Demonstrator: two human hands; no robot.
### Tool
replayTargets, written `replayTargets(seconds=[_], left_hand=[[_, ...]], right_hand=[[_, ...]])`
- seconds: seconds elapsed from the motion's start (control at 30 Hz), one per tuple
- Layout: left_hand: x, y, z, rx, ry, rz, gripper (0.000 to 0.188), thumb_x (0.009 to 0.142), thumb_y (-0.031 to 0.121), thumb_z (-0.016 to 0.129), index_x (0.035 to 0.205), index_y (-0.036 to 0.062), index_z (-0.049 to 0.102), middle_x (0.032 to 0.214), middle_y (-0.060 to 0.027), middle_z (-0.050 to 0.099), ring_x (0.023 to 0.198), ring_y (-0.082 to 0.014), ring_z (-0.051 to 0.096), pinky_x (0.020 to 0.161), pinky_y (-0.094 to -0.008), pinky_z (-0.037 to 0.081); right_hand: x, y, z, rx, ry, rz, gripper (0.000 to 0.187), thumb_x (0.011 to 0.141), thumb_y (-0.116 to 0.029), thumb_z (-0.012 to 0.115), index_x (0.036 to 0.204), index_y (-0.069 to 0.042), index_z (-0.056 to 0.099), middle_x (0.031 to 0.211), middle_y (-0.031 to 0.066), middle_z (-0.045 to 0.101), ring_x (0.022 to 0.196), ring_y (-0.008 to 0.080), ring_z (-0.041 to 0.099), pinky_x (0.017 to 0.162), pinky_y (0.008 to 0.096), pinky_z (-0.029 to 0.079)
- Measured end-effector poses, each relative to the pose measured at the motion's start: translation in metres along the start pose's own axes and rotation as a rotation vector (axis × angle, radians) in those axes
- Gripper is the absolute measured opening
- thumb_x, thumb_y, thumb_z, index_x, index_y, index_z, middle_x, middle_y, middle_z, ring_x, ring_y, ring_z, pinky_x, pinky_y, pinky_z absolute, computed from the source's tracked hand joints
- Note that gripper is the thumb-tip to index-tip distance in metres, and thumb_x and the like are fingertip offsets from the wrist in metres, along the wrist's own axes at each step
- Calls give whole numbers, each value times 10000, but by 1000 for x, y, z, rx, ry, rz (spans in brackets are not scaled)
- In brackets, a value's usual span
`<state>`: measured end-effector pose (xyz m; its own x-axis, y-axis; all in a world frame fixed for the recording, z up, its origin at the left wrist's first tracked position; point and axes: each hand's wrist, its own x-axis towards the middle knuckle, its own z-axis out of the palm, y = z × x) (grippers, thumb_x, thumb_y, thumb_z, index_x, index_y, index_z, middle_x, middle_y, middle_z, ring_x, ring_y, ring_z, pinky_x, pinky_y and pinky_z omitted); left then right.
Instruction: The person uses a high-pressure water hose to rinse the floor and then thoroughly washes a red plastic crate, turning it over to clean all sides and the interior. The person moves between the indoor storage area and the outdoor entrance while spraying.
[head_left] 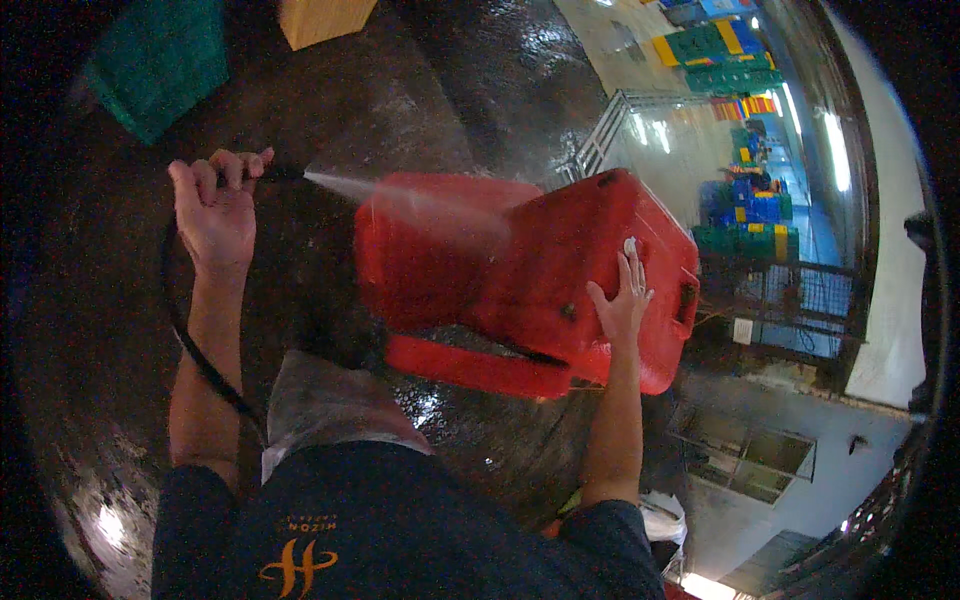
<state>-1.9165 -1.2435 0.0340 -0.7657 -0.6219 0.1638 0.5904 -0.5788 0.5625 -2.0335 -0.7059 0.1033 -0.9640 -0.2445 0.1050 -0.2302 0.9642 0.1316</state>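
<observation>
My left hand (220, 205) is closed round the black nozzle (285, 173) of a hose at the left. A white jet of water (400, 192) shoots rightward from its tip onto a large red plastic box (560, 260). The black hose (200, 355) runs down past my left forearm. With fingers spread, my right hand (625, 300) presses flat against the right side of the red box, which lies tilted on the floor. A long red panel (475, 365) sits along its near side; I cannot tell whether it is attached.
The dark floor (290, 90) is wet. At the far left stand a green crate (165, 70) and a yellow crate (322, 18). Beyond the box is a metal railing (610, 135), with stacked green, blue and yellow crates (745, 205) farther right. A pale wall with a window (750, 455) is at lower right.
</observation>
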Motion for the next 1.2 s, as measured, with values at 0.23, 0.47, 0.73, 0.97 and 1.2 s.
replayTargets(seconds=[0.23, 0.47, 0.73, 0.97, 1.2], left_hand=[[-21, 37, 57, -242, -340, -73, 542, 1041, 502, 276, 626, 166, 361, 680, -18, 382, 730, -225, 455, 924, -519, 414], [-21, 81, 99, -200, -387, -22, 534, 1042, 493, 296, 613, 175, 323, 653, -6, 365, 690, -208, 427, 876, -494, 425], [-18, 150, 120, -189, -399, 155, 531, 1015, 453, 425, 565, 187, 329, 626, -6, 362, 678, -186, 413, 990, -480, 412], [-11, 108, 139, -161, -446, 146, 558, 1017, 533, 332, 599, 164, 322, 663, -14, 376, 683, -219, 414, 969, -538, 424], [45, 26, 127, 63, -402, 67, 546, 1037, 505, 264, 623, 157, 338, 656, -53, 415, 753, -263, 483, 914, -552, 449]], right_hand=[[-2, -3, 1, -14, -13, 69, 819, 766, -479, 729, 1432, -117, 419, 1542, 96, 325, 1433, 323, 284, 1083, 719, 171], [45, -11, 6, -210, -131, 266, 957, 745, -568, 718, 1476, -83, 334, 1546, 183, 284, 1450, 368, 226, 1084, 711, 178], [144, -6, 37, -281, -134, 489, 1029, 767, -622, 679, 1532, -112, 219, 1594, 177, 193, 1468, 403, 163, 1065, 719, 224], [101, -38, 22, -298, -48, 292, 1046, 761, -598, 699, 1537, -100, 204, 1597, 174, 183, 1459, 412, 188, 1071, 705, 233], [68, -61, 3, -223, -62, 27, 1081, 723, -552, 745, 1532, -76, 208, 1609, 172, 135, 1462, 427, 153, 1123, 663, 156]])
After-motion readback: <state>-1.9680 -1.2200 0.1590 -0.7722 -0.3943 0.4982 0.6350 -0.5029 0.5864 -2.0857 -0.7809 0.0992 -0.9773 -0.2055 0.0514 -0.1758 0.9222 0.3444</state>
